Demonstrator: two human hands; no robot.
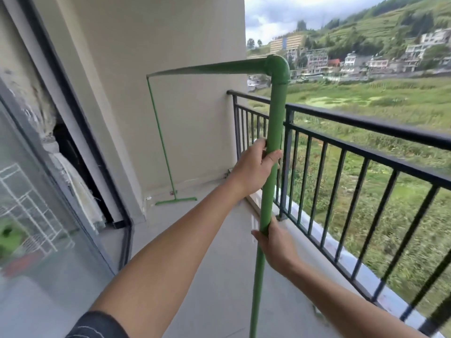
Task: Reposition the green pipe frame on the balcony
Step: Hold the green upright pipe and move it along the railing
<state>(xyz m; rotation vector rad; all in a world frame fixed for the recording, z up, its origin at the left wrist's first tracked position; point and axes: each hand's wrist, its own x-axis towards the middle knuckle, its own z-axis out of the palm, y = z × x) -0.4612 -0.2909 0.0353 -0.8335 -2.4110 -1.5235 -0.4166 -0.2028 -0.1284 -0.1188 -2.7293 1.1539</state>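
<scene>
Both hands wrap the near post of the frame (273, 132): left hand (253, 168) high, right hand (277, 245) low (fingers curled round it), likely steadying it for a shift.

Both of the person's bare arms reach forward to the near upright of the green pipe frame (274, 123). The left hand (255, 164) grips that upright about halfway up, fingers curled around the far side and thumb pressed across the front, wrist bent slightly upward. The right hand (275, 242) holds the same upright lower down, below the left, palm against its right side, fingers wrapped behind. A dark short sleeve (97, 325) covers the left upper arm.
</scene>
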